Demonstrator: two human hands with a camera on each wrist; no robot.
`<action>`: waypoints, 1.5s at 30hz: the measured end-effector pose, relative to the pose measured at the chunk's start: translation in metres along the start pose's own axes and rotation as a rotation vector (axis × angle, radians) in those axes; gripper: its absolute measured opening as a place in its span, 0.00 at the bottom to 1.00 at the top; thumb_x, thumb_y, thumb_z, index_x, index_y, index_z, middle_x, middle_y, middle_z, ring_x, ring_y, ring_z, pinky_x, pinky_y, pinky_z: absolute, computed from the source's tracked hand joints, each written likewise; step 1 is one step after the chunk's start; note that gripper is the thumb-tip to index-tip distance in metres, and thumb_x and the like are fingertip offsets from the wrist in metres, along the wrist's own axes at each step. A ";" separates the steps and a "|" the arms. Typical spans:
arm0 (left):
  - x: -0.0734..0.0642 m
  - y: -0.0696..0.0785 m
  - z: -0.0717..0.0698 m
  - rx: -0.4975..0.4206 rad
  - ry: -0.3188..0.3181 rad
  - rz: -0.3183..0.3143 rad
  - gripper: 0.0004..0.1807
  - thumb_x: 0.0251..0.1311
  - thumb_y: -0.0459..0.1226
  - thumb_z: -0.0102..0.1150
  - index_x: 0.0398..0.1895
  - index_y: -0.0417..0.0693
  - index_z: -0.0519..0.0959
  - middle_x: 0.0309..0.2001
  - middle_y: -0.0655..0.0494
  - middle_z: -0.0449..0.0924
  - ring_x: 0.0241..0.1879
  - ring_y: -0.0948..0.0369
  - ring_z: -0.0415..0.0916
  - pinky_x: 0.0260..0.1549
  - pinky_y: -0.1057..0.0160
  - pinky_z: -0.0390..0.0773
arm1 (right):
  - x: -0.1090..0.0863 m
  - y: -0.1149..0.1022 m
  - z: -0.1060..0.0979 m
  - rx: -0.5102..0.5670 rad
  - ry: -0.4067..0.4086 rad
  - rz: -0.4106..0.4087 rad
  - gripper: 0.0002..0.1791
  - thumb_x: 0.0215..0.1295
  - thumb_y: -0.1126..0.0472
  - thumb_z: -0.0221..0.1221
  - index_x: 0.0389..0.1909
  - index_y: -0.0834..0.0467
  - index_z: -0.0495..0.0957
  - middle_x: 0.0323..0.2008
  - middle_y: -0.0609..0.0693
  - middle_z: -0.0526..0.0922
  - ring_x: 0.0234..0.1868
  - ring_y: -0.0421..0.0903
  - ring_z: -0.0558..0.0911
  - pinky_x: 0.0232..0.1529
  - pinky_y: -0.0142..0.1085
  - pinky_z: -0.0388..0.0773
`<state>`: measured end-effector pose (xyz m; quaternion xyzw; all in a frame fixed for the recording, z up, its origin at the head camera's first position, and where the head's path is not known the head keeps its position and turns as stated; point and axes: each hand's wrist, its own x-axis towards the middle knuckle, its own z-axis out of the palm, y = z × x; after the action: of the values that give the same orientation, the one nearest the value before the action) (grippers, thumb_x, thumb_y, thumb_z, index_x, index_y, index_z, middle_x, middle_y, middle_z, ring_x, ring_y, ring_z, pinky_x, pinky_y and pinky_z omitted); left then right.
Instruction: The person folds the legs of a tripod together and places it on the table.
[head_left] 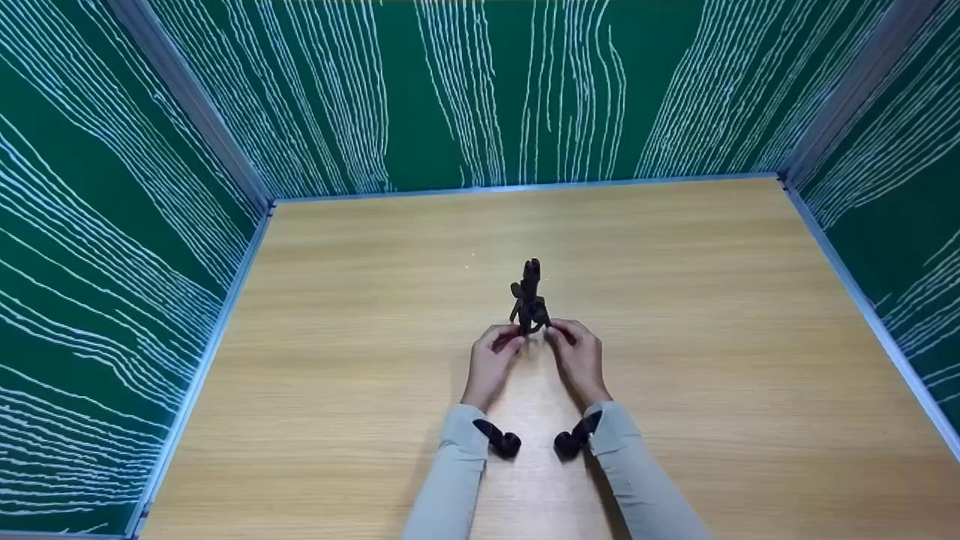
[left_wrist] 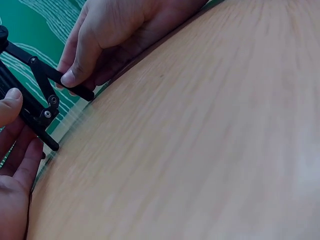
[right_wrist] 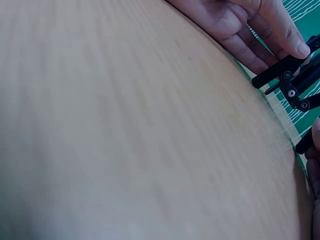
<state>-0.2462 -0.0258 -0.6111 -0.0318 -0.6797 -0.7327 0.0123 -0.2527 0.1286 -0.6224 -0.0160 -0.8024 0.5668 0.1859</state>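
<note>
A small black tripod point(head_left: 531, 298) with hinged legs and braces stands up from between the two hands, near the middle of the table. My left hand point(head_left: 493, 361) pinches one of its legs between thumb and fingers. Another leg is pinched by my right hand point(head_left: 583, 361). In the left wrist view the tripod leg point(left_wrist: 47, 71) and its jointed brace show spread apart from the body. The right wrist view shows part of the tripod point(right_wrist: 285, 70) at its right edge, with much of it cut off.
Beneath the hands lies a wood-grain table point(head_left: 337, 300). Green panels with white wavy lines point(head_left: 405, 97) enclose it at the back and both sides, joined by grey corner posts point(head_left: 199, 97). A black wrist-worn device point(head_left: 504, 444) sticks out from each sleeve.
</note>
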 end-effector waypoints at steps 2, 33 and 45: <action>-0.004 0.009 0.000 -0.005 -0.002 0.002 0.12 0.60 0.27 0.59 0.46 0.29 0.78 0.46 0.35 0.79 0.44 0.54 0.81 0.43 0.66 0.82 | 0.000 0.000 0.000 -0.002 0.001 0.001 0.08 0.60 0.66 0.64 0.39 0.64 0.85 0.37 0.57 0.87 0.40 0.49 0.84 0.41 0.24 0.77; 0.015 -0.010 -0.002 0.125 0.106 0.111 0.10 0.56 0.32 0.66 0.39 0.35 0.85 0.38 0.44 0.85 0.39 0.63 0.81 0.42 0.69 0.82 | 0.000 0.001 -0.001 -0.034 0.005 -0.004 0.07 0.59 0.66 0.65 0.38 0.64 0.85 0.36 0.56 0.87 0.39 0.50 0.85 0.41 0.25 0.78; 0.000 0.024 -0.002 0.150 0.096 0.104 0.10 0.57 0.29 0.64 0.41 0.31 0.83 0.39 0.40 0.85 0.42 0.52 0.82 0.43 0.69 0.81 | -0.001 -0.001 -0.001 -0.013 -0.004 0.021 0.08 0.57 0.67 0.66 0.37 0.65 0.85 0.36 0.58 0.87 0.39 0.53 0.85 0.42 0.26 0.79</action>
<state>-0.2446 -0.0300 -0.5876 -0.0311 -0.7288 -0.6787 0.0854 -0.2516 0.1292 -0.6218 -0.0243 -0.8062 0.5638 0.1780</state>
